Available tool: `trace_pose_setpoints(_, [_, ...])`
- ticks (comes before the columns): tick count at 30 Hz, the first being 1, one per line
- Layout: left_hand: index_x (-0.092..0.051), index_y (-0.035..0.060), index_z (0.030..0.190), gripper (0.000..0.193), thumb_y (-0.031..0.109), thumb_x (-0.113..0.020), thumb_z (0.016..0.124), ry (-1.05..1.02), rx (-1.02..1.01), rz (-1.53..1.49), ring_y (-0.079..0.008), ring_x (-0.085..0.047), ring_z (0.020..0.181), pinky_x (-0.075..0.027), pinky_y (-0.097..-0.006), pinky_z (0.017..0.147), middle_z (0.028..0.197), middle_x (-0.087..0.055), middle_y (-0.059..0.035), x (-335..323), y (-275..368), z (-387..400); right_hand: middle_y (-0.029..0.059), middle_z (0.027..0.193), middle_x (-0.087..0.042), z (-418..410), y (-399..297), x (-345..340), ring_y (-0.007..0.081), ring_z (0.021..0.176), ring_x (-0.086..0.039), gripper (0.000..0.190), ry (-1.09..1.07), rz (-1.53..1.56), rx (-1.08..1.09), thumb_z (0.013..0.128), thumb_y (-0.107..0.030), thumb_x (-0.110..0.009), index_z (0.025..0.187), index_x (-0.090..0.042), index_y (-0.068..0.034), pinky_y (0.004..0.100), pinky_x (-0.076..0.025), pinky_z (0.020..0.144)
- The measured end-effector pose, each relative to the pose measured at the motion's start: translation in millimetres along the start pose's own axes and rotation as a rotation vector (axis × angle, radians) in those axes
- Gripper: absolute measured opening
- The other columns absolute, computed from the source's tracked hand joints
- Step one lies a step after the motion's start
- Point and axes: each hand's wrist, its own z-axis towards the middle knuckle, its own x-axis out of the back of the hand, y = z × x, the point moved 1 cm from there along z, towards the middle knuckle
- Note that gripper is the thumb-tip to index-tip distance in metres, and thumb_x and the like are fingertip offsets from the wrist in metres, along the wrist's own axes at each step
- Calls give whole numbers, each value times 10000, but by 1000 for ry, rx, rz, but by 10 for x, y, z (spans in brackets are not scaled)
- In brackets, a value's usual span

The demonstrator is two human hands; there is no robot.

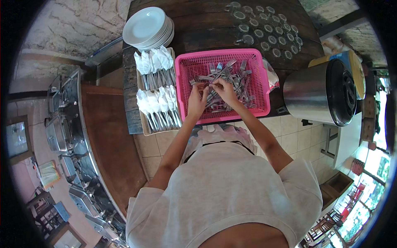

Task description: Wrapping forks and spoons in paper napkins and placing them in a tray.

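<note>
Both hands work over a pink plastic basket [264,102] that holds a loose heap of metal forks [242,81]. My right hand [225,91] has its thumb and fingers pinched together around the handle of a fork [224,69], whose tines point up and away. Close beside it, my left hand [198,98] has bent fingers near the basket's left side. Fork tines [193,81] show just past its fingers, but whether it grips that fork cannot be made out. The two hands' fingertips nearly meet.
Left of the basket, a tray [140,115] carries two rows of napkin-wrapped cutlery [161,102]. Behind it stands a stack of white plates [145,26]. Several glass mugs [268,29] stand at the back right of the wooden table [198,28]. A large steel container [307,91] with a black lid is at right.
</note>
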Motion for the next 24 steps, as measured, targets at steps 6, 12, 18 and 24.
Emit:
trace_pose_setpoints(6, [-508,5,962,223,198,-430,882,-382,15,-241,-133,-537,532,-417,-267,524,606,-566,-63,-318,382,66,22,706,-557,-52,-126,415,69,641,-503,258,358,277,-125,776,-231,-622,863,-555,2,217,-399,560])
trace_pose_setpoints(12, [-526,12,986,267,231,-398,901,-526,180,-347,-37,-386,433,-305,-197,409,599,-543,-22,-759,481,57,48,786,-589,-405,-289,1162,81,684,-524,213,671,124,-127,793,-175,-587,943,-576,-23,215,-419,618])
trace_pose_setpoints(18, [-437,-1,1106,305,219,-369,907,-614,151,-402,-43,-380,423,-297,-213,397,577,-555,-22,-1283,516,171,65,644,-556,-754,386,1949,97,557,-498,194,759,-105,-359,823,-121,-487,972,-598,-68,242,-406,522])
trace_pose_setpoints(24, [-371,-1,1128,317,223,-381,903,-654,203,-427,-37,-350,378,-260,-197,355,597,-574,-40,-1734,651,261,159,658,-588,-641,1044,2123,209,588,-585,237,679,-125,-456,824,-175,-474,953,-591,-14,308,-440,560])
